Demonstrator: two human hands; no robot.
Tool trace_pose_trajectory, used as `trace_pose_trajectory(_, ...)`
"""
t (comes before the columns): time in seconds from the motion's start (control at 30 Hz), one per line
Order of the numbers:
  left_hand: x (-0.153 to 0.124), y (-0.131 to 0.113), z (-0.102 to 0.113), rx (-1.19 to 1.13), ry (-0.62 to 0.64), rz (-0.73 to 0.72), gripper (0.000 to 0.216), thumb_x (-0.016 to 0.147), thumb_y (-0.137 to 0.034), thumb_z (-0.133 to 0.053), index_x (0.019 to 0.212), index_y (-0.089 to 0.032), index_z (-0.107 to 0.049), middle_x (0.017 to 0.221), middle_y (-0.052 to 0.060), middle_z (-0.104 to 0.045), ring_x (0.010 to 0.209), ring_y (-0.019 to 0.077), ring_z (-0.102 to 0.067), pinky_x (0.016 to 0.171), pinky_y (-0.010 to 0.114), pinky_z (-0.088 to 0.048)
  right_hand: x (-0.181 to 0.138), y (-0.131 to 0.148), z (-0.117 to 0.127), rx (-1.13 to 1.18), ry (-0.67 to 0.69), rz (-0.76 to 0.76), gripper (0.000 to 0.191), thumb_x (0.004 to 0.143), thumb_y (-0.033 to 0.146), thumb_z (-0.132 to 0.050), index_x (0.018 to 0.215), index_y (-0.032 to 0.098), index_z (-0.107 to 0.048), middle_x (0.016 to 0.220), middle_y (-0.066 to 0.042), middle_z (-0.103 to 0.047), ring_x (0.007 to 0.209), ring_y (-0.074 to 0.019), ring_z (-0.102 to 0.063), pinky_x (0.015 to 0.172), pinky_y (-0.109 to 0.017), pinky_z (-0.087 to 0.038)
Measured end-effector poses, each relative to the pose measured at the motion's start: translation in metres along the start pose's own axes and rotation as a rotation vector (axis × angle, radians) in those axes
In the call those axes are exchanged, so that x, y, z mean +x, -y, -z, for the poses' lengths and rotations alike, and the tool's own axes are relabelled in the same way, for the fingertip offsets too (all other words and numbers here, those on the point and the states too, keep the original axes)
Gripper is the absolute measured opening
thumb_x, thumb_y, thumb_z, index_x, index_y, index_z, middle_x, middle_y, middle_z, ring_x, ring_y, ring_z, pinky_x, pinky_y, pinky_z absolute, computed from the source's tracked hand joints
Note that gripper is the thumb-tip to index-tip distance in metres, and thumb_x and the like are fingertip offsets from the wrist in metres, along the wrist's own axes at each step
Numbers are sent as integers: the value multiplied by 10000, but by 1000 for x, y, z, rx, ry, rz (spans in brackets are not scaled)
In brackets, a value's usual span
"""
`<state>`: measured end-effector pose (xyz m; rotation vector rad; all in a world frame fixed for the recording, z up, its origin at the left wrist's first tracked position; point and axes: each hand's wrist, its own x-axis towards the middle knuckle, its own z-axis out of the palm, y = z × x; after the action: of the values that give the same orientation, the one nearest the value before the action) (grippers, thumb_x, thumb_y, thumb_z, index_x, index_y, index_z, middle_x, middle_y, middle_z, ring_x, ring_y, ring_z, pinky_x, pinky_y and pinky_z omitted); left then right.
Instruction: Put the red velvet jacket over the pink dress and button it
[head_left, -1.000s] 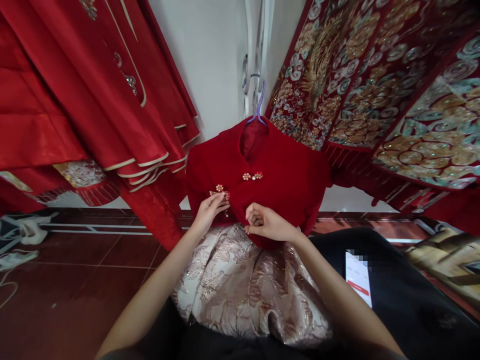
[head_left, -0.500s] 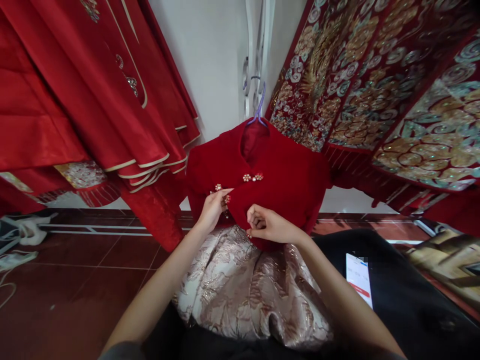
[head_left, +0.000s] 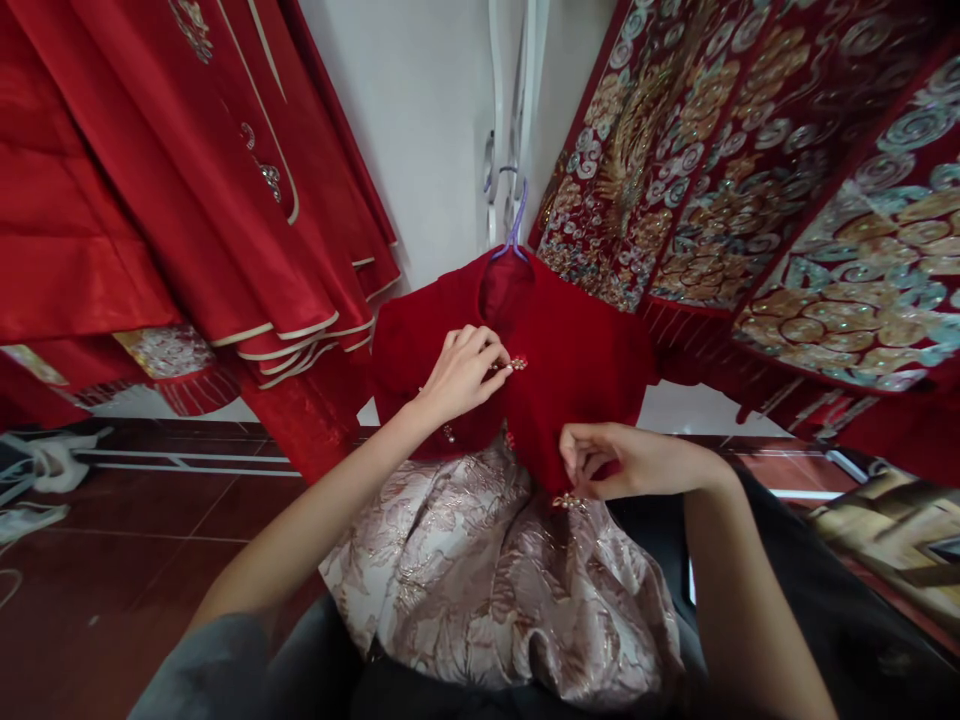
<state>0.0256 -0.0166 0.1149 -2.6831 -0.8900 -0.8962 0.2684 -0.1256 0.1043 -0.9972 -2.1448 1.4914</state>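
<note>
Red jacket (head_left: 592, 350): likely soft, light; hold by edges.
Left grip (head_left: 469, 370): pinching upper clasp (head_left: 519, 364).
Right grip (head_left: 630, 460): pinching front flap (head_left: 544, 450).

Saw plain deep red across the jacket (head_left: 592, 330), gold and pearly white on its upper clasp (head_left: 519, 363), and purple on the hanger (head_left: 514, 236). Made out silvery-pink floral shapes traced in gold over the brocade cloth (head_left: 450, 560). Noted bright red edged with cream on the satin garment (head_left: 277, 265), gold blooms and pale aqua swirls against dark red on the embroidered garment (head_left: 705, 230), greyish white on the wall (head_left: 420, 120), and brownish red on the tiled floor (head_left: 142, 590).
</note>
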Motion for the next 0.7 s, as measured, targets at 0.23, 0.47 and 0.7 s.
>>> trace_pose_trajectory(0.23,11,9,0,170,75,-284,252,940,-191,-370,957,-188,-621,857,42,-622,928,184,-569,1168,467,-225,13,0,1,-236,-591,191,184,854,341,-628,996,233,-585,1059,-77,-630,1023,-197,-620,965,-407,-493)
trace_pose_trajectory(0.47,14,1,5,354,173,-165,313,984,-277,-315,1025,-108,-575,900,99,-677,761,197,-656,815,363,-470,100,11,-14,-712,-1447,179,687,819,396,-583,1417,189,-314,1548,-192,-198,1454,-361,-149,1110,-657,-180)
trace_pose_trajectory(0.7,-1,17,30,640,531,146,263,871,-90,-402,891,-37,-660,846,211,-704,776,284,-685,666,354,-384,113,-8,-10,-929,-1463,-49,795,766,171,-484,1502,160,-182,1606,-182,-40,1476,-370,-22,1103,-696,-52)
